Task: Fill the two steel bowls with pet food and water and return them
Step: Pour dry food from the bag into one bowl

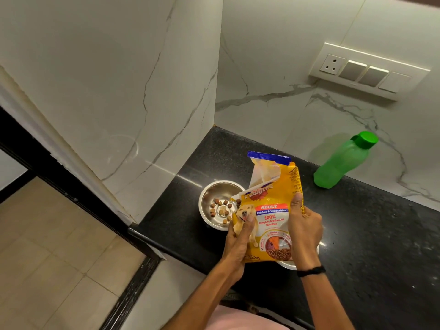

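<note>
Yellow food bag (271, 217) gripped between both hands, over steel bowl (215, 198).

left bowl (212, 190): on desk (369, 234), left end, kibble (220, 209) inside
bag (271, 217): right of left bowl, over second bowl (288, 265)
bottle (340, 163): on desk, right, behind bag

1. Left hand (238, 239) grips the food bag (271, 217) at its 8 o'clock corner, thumb lying up across the front, fingers tucked behind.
2. Right hand (304, 231) is wrapped round the bag's 3 o'clock edge, thumb pointing to 12.
3. Both forearms are bare. Left one comes in from 7 o'clock, right one from 5, angling toward each other.
</note>
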